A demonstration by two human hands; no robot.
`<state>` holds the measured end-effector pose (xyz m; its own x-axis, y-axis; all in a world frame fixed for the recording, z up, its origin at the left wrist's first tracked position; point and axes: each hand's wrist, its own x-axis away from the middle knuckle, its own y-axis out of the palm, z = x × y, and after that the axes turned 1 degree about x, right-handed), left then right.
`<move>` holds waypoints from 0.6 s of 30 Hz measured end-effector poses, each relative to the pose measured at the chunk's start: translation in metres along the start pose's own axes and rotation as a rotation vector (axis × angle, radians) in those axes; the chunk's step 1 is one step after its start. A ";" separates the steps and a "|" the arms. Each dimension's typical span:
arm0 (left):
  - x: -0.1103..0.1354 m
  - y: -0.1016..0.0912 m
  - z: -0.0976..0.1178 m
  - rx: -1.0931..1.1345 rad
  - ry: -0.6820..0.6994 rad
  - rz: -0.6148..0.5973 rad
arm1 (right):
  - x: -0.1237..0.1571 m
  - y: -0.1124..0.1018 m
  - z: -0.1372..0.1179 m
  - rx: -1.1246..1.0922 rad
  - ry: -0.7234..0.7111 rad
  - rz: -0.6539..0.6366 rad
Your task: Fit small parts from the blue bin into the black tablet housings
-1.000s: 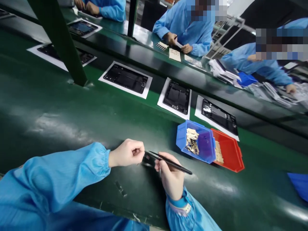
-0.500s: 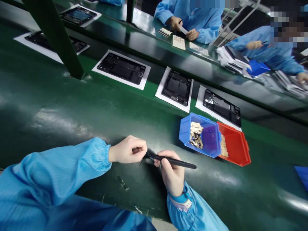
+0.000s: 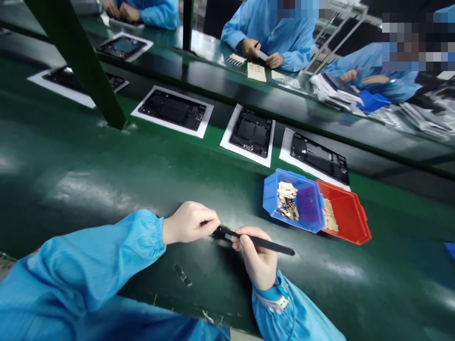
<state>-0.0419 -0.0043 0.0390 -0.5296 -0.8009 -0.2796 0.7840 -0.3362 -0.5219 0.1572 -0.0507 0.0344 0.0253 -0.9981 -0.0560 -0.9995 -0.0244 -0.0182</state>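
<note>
My right hand [image 3: 259, 263] is closed around black tweezers [image 3: 270, 244], held like a pen with the wide end pointing right. Their far end reaches to the fingertips of my left hand [image 3: 192, 221]. The left thumb and forefinger are pinched at a small dark part [image 3: 217, 232]; its shape is mostly hidden, and I cannot tell whether the tweezers touch it. Below the hands, a small dark strip [image 3: 183, 275] lies on the green tabletop [image 3: 149, 175]. A blue bin [image 3: 309, 203] with small tan and dark pieces stands to the right of my hands.
A red bin [image 3: 350, 215] with tan pieces adjoins the blue one. Opened tablet housings [image 3: 250, 134] lie on white sheets along the bench's far side. A green post [image 3: 85, 66] rises at left. Across the bench, co-workers in blue sleeves [image 3: 240, 28] handle parts beside stacked items [image 3: 337, 92].
The view has shifted slightly. My right hand and the tweezers have moved a little right and down, while the left hand keeps its pinch. A co-worker's hands at the right have changed position.
</note>
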 end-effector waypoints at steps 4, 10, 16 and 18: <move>-0.035 -0.020 -0.017 -0.039 -0.286 0.087 | -0.008 -0.030 0.005 -0.015 -0.104 0.093; -0.148 -0.056 -0.077 -0.174 -0.503 0.334 | -0.017 -0.074 0.019 -0.019 -0.089 0.176; -0.250 -0.052 -0.111 -0.261 -0.727 0.410 | -0.009 -0.070 0.005 0.041 -0.063 0.117; -0.270 -0.047 -0.117 -0.261 -0.784 0.390 | -0.006 -0.069 0.000 0.070 -0.081 0.122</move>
<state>0.0259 0.2856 0.0448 0.2040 -0.9734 0.1038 0.7126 0.0750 -0.6976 0.2258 -0.0425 0.0356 -0.0916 -0.9856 -0.1424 -0.9918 0.1031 -0.0755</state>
